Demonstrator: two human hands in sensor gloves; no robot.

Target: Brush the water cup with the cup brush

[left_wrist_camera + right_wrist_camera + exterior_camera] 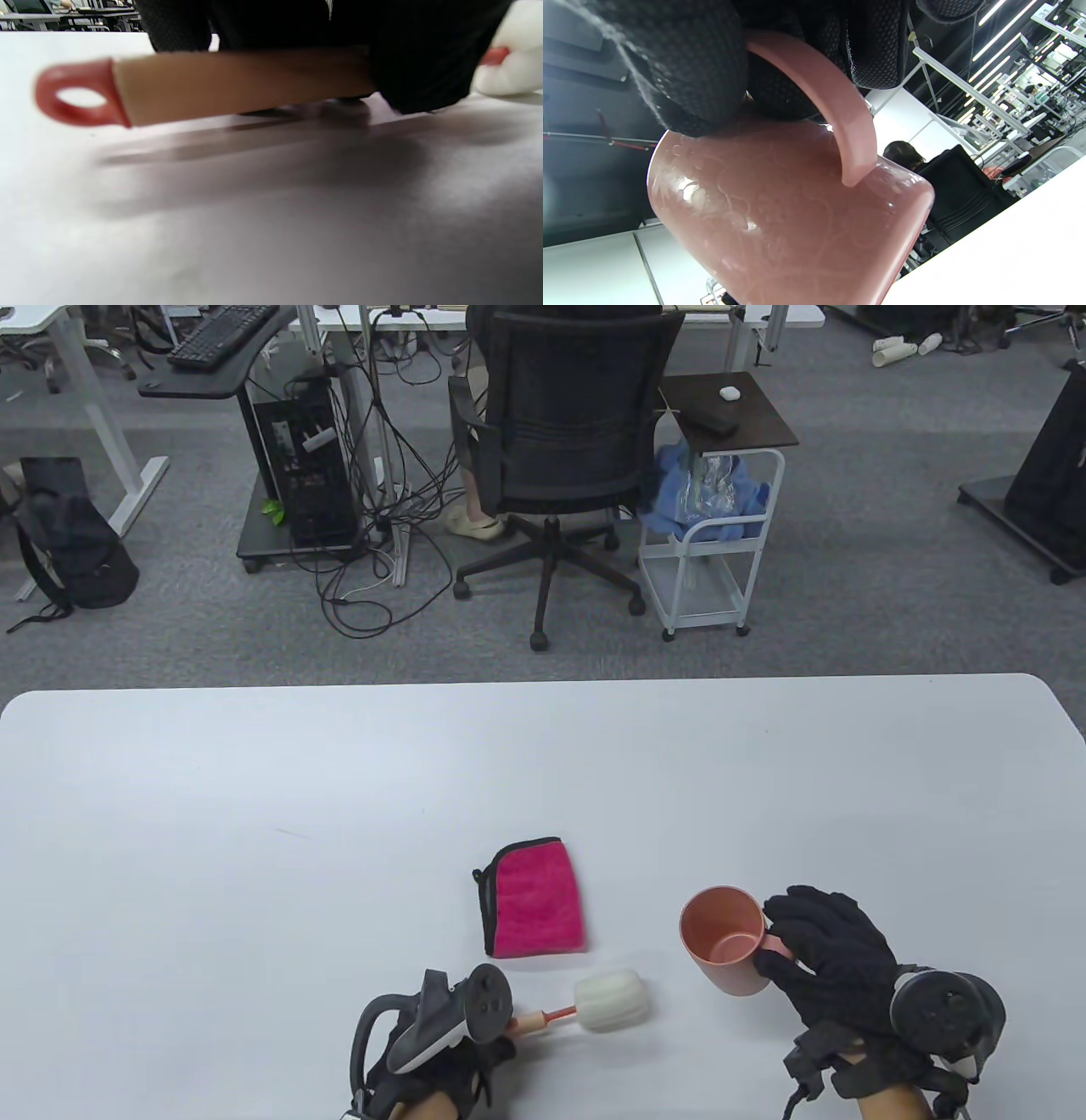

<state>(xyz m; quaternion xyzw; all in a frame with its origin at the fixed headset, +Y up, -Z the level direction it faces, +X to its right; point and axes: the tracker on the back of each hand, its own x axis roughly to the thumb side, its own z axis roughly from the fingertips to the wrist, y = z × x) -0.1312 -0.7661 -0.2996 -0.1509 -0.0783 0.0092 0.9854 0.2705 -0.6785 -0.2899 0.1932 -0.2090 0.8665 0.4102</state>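
Observation:
A pink water cup (721,942) is held tilted above the table, its mouth facing up and to the left. My right hand (789,942) grips it by the handle; in the right wrist view the gloved fingers (683,76) wrap the cup's handle (835,110) above its body (780,220). The cup brush (609,1001) has a white sponge head pointing right, toward the cup. My left hand (501,1035) grips its beige handle (237,84), fingers (415,63) near the sponge end, low over the table. The red loop end (76,95) is free.
A folded pink cloth (536,909) with a black edge lies on the white table (254,857), just beyond the brush and left of the cup. An office chair (560,475) and a small cart (713,517) stand on the floor beyond the table.

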